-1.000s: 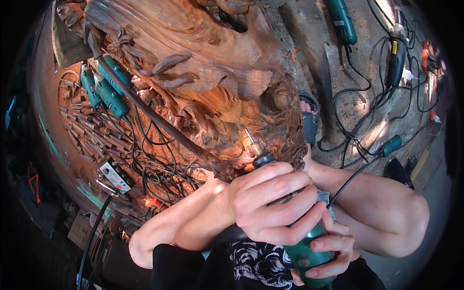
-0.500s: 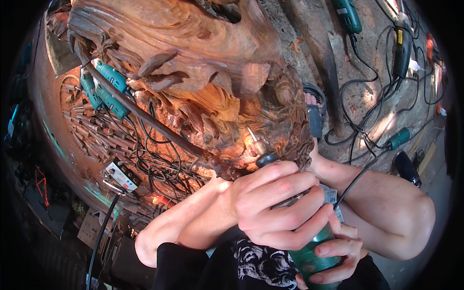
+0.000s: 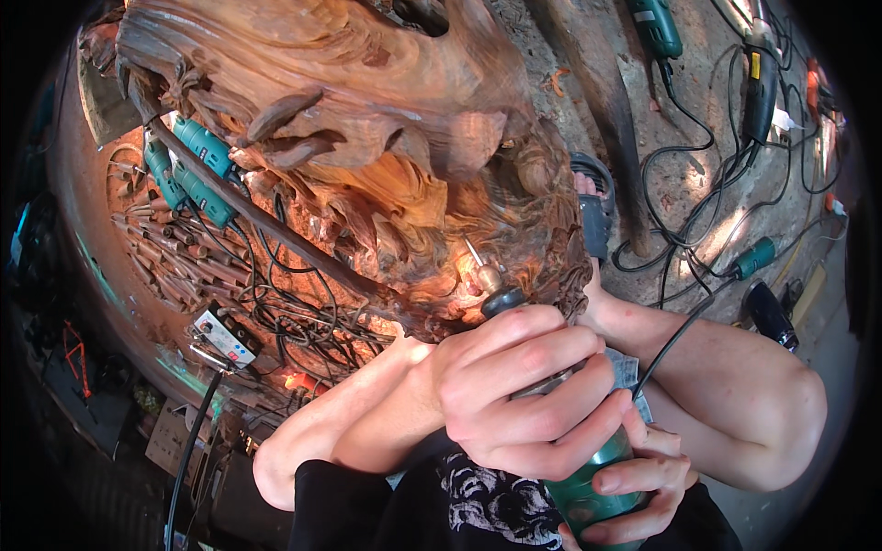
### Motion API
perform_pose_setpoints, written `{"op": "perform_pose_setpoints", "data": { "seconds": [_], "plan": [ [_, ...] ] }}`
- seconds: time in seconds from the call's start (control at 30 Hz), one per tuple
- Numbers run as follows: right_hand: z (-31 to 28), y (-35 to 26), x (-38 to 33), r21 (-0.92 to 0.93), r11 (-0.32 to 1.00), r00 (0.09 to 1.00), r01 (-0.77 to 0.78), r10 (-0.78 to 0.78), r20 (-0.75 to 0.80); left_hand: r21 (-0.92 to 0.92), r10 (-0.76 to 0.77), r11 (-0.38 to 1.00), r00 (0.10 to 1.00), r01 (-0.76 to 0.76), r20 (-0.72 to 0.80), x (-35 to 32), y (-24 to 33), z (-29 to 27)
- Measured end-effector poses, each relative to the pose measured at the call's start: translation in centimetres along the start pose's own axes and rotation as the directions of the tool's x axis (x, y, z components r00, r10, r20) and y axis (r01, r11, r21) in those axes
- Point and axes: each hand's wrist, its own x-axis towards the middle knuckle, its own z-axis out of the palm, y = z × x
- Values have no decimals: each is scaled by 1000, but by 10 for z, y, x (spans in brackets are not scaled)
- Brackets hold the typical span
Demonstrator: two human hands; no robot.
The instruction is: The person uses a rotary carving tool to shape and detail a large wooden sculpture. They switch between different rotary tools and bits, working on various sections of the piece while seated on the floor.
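Note:
Both hands are closed around a die grinder (image 3: 588, 496) with a green body, a black collar and a slim pointed bit. My left hand (image 3: 524, 390) wraps over its front end, just behind the collar. Farther back, my right hand (image 3: 643, 482) grips the green body, its fingertips curling in from the right. The bit points up and left over a large carved wood piece (image 3: 340, 73) with flowing folds. Its tip is at or very close to a brightly lit recess; whether it touches cannot be made out.
Several green power tools (image 3: 204, 147) lie at left beside a pile of chisel-like rods (image 3: 175, 253) and tangled cables (image 3: 303, 308). A white control box (image 3: 223, 338) stands below. At right are a dark wood bar (image 3: 616, 129), another green tool (image 3: 656, 28) and more cords (image 3: 675, 239).
The view has shifted slightly, so the carving and floor items sit a little farther left. Both hands keep their hold on the grinder, and its bit still points at the same recess.

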Motion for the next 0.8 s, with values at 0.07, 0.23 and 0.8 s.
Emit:
{"op": "perform_pose_setpoints", "data": {
  "seconds": [0.07, 0.23, 0.8],
  "plan": [
    [8, 3, -5, 22, 995, 992, 93, -91, -88, -42, 7, 999, 1000, -7, 4, 4, 0, 4],
    [0, 2, -3, 64, 998, 1000, -10, 9, 14, 38, -33, 999, 999, 32, 13, -3, 4, -6],
    [1, -2, 0, 97, 995, 999, -34, 32, 20, -4, -19, 1000, 1000, 19, -3, 1, 1, -3]
  ]
}}
